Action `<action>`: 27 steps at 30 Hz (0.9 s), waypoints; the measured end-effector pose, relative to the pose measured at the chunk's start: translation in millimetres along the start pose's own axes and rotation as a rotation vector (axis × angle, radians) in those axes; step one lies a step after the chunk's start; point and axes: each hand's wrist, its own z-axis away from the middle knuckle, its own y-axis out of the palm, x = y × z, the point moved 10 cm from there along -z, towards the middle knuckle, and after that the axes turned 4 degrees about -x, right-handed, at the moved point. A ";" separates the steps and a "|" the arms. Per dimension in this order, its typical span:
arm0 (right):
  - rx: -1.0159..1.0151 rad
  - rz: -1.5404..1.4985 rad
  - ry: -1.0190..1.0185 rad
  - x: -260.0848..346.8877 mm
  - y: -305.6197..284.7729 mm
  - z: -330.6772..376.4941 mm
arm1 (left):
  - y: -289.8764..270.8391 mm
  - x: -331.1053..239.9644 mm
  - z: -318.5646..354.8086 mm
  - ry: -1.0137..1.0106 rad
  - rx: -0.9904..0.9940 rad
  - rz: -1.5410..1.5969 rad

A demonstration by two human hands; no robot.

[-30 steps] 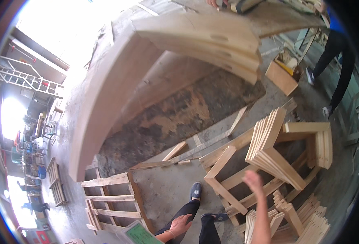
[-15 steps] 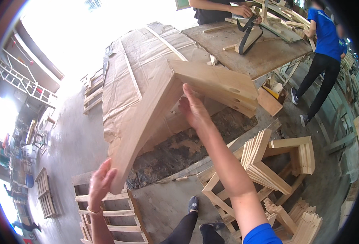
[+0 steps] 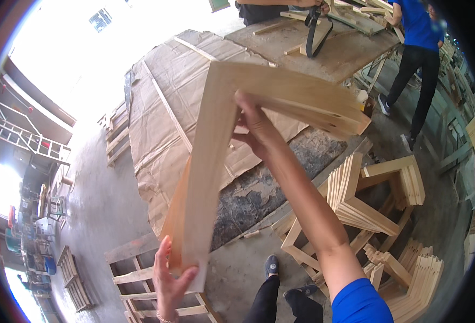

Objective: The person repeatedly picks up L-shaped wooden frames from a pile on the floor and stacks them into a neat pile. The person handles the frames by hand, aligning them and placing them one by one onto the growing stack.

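Both my hands hold an angled pale wooden frame piece (image 3: 202, 177), made of two boards meeting at a corner. It is raised in front of me over a paper-covered table. My left hand (image 3: 172, 280) grips the lower end of the near leg, thumb on one side and fingers on the other. My right hand (image 3: 256, 126) is closed at the inside of the corner, its thumb lying against the wood and some fingers hidden behind. The other leg reaches right, with dark holes along its underside. An orange-brown wooden face shows beside the near leg.
Brown paper (image 3: 157, 124) with thin strips covers the table. Stacked angled frames (image 3: 350, 199) stand at right, more (image 3: 415, 285) below them. A pallet (image 3: 140, 277) lies at lower left. Across the table, a person's hand (image 3: 321, 6) is near a black strap; another person (image 3: 423, 32) stands at right.
The frame piece has turned so its near leg stands more upright and its corner sits further left. My left hand has moved down and right with the lower end; my right stays at the corner.
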 end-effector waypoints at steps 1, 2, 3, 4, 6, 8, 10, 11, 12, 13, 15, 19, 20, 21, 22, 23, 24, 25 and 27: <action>0.063 -0.074 -0.051 17.1 11.4 14.9 | 2.0 -9.9 7.7 0.016 0.009 -0.063; 0.122 -0.128 -0.087 31.6 15.6 30.0 | 7.0 -21.3 17.2 0.029 0.021 -0.114; 0.161 -0.161 -0.103 39.0 14.3 49.0 | 12.0 -36.3 23.6 0.056 0.018 -0.165; 0.184 -0.179 -0.097 41.3 7.0 69.4 | 22.3 -59.4 26.1 0.114 0.008 -0.183; 0.196 -0.188 -0.070 45.6 -18.0 116.4 | 36.0 -118.6 26.4 0.255 0.023 -0.174; 0.180 -0.181 -0.021 43.0 -42.5 166.1 | 6.6 -152.7 36.3 0.366 -0.294 -0.295; 0.116 -0.120 0.050 32.3 -77.2 220.2 | 1.1 -186.2 30.0 0.418 -0.267 -0.249; 0.090 -0.114 0.075 29.2 -89.3 242.3 | 30.4 -187.5 23.1 0.452 -0.025 0.070; 0.055 -0.108 0.089 29.5 -104.0 264.1 | 59.9 -195.3 25.5 0.475 0.226 0.393; 0.004 -0.068 0.120 24.6 -123.2 285.3 | 84.8 -209.1 32.2 0.491 0.294 0.298; -0.053 -0.126 0.176 0.7 -150.2 315.3 | 120.7 -213.5 58.1 0.470 0.324 0.278; -0.219 0.003 0.207 15.0 -212.7 353.9 | 210.6 -222.9 119.1 0.423 0.459 0.623; -0.240 0.005 0.231 11.8 -226.4 359.8 | 234.4 -216.0 132.6 0.347 0.524 0.676; -0.247 -0.003 0.247 5.2 -235.4 364.1 | 253.9 -209.6 147.7 0.280 0.588 0.712; -0.248 -0.003 0.269 -4.1 -244.3 368.9 | 272.3 -203.4 161.5 0.216 0.651 0.755; -0.235 -0.001 0.293 -14.9 -250.1 370.2 | 287.3 -192.5 176.6 0.271 0.741 0.575; -0.229 -0.002 0.325 -30.1 -258.2 371.2 | 300.8 -185.1 188.6 0.169 0.887 0.595; -0.196 -0.012 0.353 -46.8 -258.3 367.0 | 305.9 -175.4 197.5 0.064 1.004 0.582; -0.075 0.051 0.404 -76.8 -240.3 350.7 | 323.6 -126.5 231.6 -0.426 1.218 0.685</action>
